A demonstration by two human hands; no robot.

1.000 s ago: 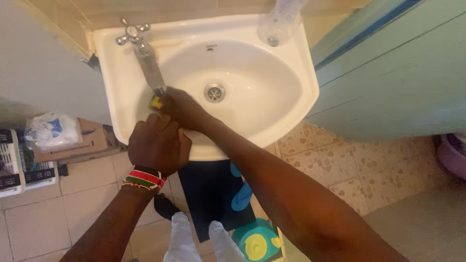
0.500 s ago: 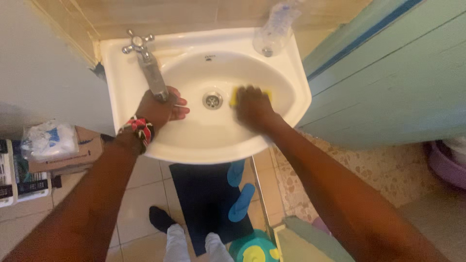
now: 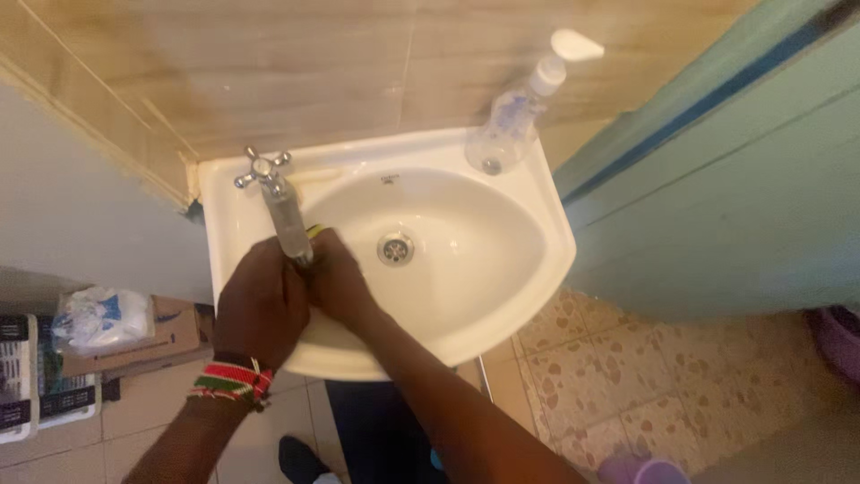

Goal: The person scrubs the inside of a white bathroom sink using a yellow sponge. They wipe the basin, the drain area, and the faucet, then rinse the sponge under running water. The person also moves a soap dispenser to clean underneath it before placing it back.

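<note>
A white wall-mounted sink (image 3: pixel 502 296) fills the middle of the view, with a chrome tap (image 3: pixel 278 202) at its left and a drain (image 3: pixel 395 248) in the bowl. Both my hands meet under the tap's spout. My right hand (image 3: pixel 340 282) is closed on a yellow sponge (image 3: pixel 313 231), of which only a small edge shows. My left hand (image 3: pixel 262 305), with a beaded bracelet (image 3: pixel 230 381) on the wrist, is pressed against the right one beside the spout. Whether it holds anything is hidden.
A clear pump bottle (image 3: pixel 515 116) stands on the sink's back right corner. A teal door (image 3: pixel 717 179) is at the right. On the tiled floor at the left lie a cardboard box (image 3: pixel 170 332), a plastic bag (image 3: pixel 98 318) and a basket (image 3: pixel 27 394).
My right hand has moved with the sponge from the bowl right of the drain back to the tap spout, joining the left hand. The view has shifted, showing more of the wall.
</note>
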